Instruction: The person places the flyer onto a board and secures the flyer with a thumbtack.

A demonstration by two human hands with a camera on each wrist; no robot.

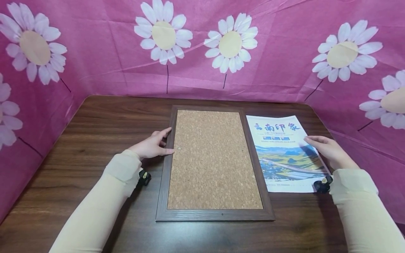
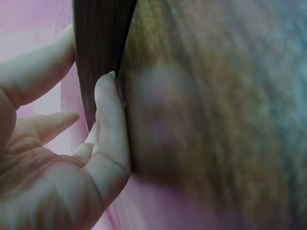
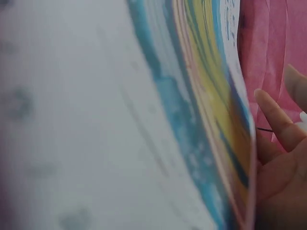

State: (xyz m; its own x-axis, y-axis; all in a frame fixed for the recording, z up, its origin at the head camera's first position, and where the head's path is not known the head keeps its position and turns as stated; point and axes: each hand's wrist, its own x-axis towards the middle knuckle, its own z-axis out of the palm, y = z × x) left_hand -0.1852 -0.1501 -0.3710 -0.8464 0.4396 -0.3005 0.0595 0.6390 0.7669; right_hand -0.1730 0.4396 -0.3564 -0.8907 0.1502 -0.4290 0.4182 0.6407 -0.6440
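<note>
A picture frame (image 1: 268, 200) with a dark wood-look border and a cork-textured panel (image 1: 215, 158) lies flat in the middle of the table. My left hand (image 1: 153, 144) touches its left border, fingers extended; in the left wrist view, that hand (image 2: 62, 172) meets the side of the frame (image 2: 98, 43). To the right lies a printed poster (image 1: 278, 140) with purple Chinese characters and a landscape. My right hand (image 1: 330, 151) is at the poster's right edge, fingers fairly straight. The right wrist view shows the poster (image 3: 182, 105) in front of part of that hand (image 3: 283, 177).
Under everything is a dark brown wood-grain table (image 1: 104, 123). A pink cloth (image 1: 110, 52) with large white daisies hangs behind it and at both sides. Small black cameras are strapped at the left wrist (image 1: 145, 177) and right wrist (image 1: 323, 185).
</note>
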